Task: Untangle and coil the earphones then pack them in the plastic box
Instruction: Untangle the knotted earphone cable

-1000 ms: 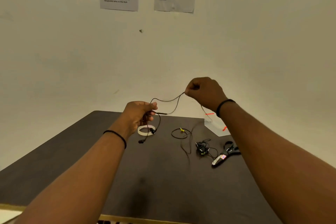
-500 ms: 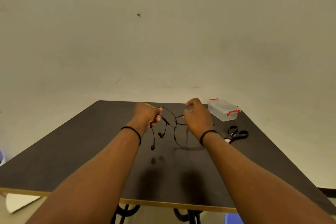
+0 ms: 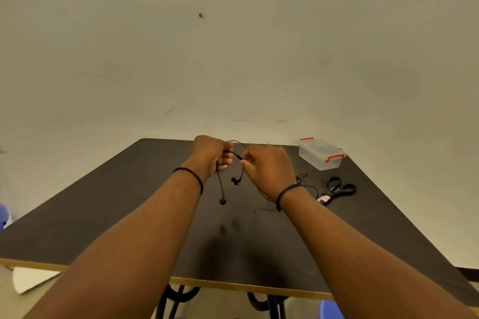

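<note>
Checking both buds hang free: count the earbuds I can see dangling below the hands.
2: one earbud hangs lowest under the left hand; the other dangles between both hands.

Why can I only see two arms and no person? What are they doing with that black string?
The camera sits on the person's head and looks down, so you see only their arms. The black string is a pair of earphones. The left hand grips the cable, with two earbuds dangling below it. The right hand pinches the cable close by. On the dark table lie a clear plastic box with red clips, black scissors and another cable partly behind the right wrist. The earphones are not in the box yet.
</note>
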